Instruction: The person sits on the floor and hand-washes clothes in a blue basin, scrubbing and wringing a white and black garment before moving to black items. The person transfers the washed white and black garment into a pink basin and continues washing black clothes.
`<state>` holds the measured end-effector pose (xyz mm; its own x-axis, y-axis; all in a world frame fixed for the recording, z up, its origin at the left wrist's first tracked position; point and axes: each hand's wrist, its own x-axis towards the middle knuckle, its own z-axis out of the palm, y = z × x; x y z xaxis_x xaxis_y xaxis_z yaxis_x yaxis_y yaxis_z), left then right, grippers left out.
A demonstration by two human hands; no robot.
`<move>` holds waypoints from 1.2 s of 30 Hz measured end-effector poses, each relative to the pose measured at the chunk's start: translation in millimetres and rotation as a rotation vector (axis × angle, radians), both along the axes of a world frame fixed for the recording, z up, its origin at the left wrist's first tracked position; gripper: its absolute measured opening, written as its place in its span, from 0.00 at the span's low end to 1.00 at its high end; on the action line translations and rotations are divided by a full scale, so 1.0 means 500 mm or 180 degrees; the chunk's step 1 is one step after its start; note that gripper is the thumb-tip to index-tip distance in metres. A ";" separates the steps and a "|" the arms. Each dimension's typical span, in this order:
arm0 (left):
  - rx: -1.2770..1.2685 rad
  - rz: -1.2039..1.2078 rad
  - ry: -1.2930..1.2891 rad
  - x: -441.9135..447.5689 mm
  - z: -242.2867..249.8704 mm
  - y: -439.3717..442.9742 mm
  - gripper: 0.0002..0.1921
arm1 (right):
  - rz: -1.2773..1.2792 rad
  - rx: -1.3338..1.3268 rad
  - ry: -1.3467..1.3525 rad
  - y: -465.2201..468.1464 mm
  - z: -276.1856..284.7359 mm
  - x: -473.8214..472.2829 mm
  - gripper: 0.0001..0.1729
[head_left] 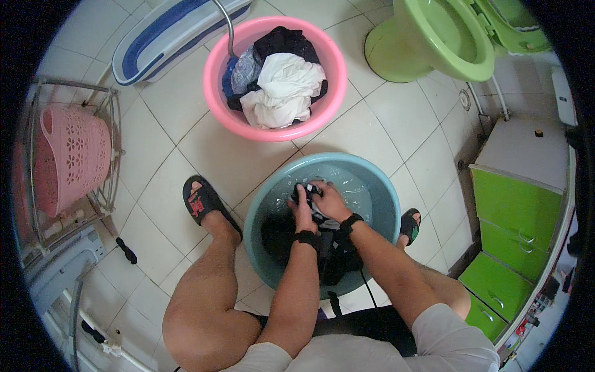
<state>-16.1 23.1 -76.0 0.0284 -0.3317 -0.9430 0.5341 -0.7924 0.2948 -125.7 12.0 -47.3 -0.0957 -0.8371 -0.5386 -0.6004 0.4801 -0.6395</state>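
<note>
A blue-green plastic basin (393, 195) of water stands on the floor between my feet. Over its middle, my left hand (304, 211) and my right hand (331, 202) hold a wet black and white cloth (320, 217) between them, its folds partly hidden by my fingers. Both wrists wear black bands. Dark wet clothing (279, 239) lies in the basin, below and to the left of my hands. Beyond it is a pink basin (211, 100) with white cloth (288, 79), black cloth (286, 41) and blue patterned cloth (246, 69) in it.
A green toilet (399, 51) stands at the upper right, green-fronted cabinets (516, 200) at the right. At the left, a pink perforated basket (88, 149) sits on a metal rack (115, 102). A blue and white folding tub (135, 51) lies at the upper left. A metal hose (228, 28) reaches into the pink basin.
</note>
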 end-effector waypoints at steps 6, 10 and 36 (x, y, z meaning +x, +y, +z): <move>0.0061 0.0094 0.0094 -0.011 -0.018 0.002 0.35 | -0.0034 -0.0133 -0.0188 -0.012 0.070 0.004 0.24; -0.0039 -0.0341 -0.0228 -0.044 0.003 0.011 0.39 | 0.0143 0.0069 0.0482 -0.032 0.031 -0.048 0.25; 0.0008 0.0363 0.0230 -0.004 -0.048 0.018 0.40 | -0.0325 0.0174 0.0910 0.038 -0.008 -0.040 0.43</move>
